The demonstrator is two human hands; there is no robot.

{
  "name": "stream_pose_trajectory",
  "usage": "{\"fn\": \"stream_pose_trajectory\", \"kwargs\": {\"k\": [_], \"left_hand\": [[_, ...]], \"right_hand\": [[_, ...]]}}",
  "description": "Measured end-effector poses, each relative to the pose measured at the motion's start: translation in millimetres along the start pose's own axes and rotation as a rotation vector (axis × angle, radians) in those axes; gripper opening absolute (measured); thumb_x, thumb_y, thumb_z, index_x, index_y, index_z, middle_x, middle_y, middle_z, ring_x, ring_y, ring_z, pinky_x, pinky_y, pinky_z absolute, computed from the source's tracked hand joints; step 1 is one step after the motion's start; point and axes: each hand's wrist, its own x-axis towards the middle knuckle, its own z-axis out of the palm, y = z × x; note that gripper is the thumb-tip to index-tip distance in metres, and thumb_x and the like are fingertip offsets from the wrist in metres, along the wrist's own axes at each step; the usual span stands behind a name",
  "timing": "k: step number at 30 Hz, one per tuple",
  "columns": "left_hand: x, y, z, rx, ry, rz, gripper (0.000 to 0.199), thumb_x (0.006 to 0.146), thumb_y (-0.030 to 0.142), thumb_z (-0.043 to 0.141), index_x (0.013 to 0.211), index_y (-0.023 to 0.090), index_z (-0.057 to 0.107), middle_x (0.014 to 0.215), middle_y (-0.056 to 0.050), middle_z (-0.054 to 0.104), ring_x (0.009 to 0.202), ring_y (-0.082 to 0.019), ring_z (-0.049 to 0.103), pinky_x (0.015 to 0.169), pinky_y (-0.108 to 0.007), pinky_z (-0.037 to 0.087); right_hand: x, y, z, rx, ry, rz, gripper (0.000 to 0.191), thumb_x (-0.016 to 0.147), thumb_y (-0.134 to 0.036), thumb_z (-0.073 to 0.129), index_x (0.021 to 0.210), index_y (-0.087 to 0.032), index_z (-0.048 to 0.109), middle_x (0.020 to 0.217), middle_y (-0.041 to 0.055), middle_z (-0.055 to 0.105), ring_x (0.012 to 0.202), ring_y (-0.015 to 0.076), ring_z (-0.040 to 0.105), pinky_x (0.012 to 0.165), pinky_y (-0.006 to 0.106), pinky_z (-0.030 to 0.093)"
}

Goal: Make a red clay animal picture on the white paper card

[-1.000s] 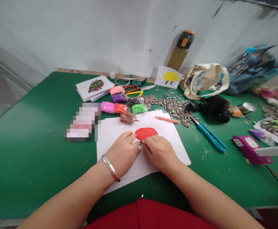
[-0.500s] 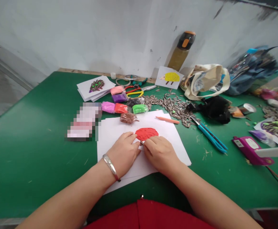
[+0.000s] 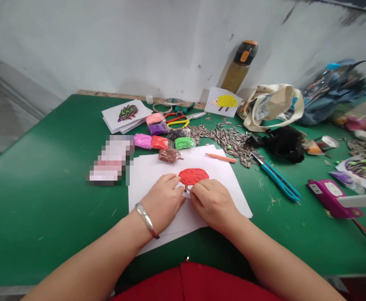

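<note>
A flat red clay oval [image 3: 193,175] lies on stacked white paper [image 3: 148,171]. Just below it a small brown clay piece [image 3: 186,188] touches its lower edge. My left hand [image 3: 164,200] rests on the paper left of that piece, fingers apart, fingertips beside the oval's left edge. My right hand [image 3: 212,200] is closed below the oval, its fingers pinched on a thin metallic tool [image 3: 188,190] whose tip reaches the brown piece. The rest of the tool is hidden by the fingers.
Bagged clay packets [image 3: 160,142] and an orange pencil [image 3: 221,158] lie beyond the hands. Sunflower seeds [image 3: 231,140], a blue cutter [image 3: 277,177] and a magenta device [image 3: 333,198] are to the right. A hedgehog picture [image 3: 223,101] leans near a bottle [image 3: 241,67].
My right hand has shifted very slightly, and a little more of the brown piece shows below the oval. My left hand stays in place.
</note>
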Motion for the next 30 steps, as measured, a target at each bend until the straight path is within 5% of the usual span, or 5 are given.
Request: {"fn": "stream_pose_trajectory", "kwargs": {"k": [11, 22, 30], "left_hand": [[0, 0, 0.1, -0.004, -0.025, 0.005, 0.018, 0.09, 0.015, 0.051, 0.089, 0.01, 0.068, 0.097, -0.014, 0.065, 0.106, -0.027, 0.055, 0.098, -0.045, 0.046], [7, 3, 1.9, -0.022, -0.005, -0.06, 0.014, 0.088, 0.013, 0.052, 0.091, 0.011, 0.066, 0.091, -0.011, 0.062, 0.097, -0.025, 0.057, 0.093, -0.045, 0.049], [9, 4, 5.6, -0.01, 0.027, -0.102, 0.016, 0.09, 0.015, 0.05, 0.09, 0.011, 0.066, 0.092, -0.012, 0.061, 0.093, -0.024, 0.056, 0.091, -0.045, 0.049]], "right_hand": [[1, 3, 0, 0.066, 0.011, 0.023, 0.024, 0.086, -0.014, 0.046, 0.063, -0.018, 0.055, 0.062, 0.0019, 0.057, 0.06, 0.0156, 0.049, 0.059, 0.031, 0.033], [5, 47, -9, 0.565, 0.012, 0.698, 0.009, 0.085, -0.026, 0.051, 0.077, -0.022, 0.052, 0.063, -0.0044, 0.057, 0.054, 0.0116, 0.049, 0.053, 0.023, 0.036], [18, 47, -6, 0.577, -0.026, 0.474, 0.011, 0.083, -0.018, 0.05, 0.084, -0.021, 0.061, 0.073, -0.0019, 0.067, 0.061, 0.0126, 0.057, 0.059, 0.023, 0.041]]}}
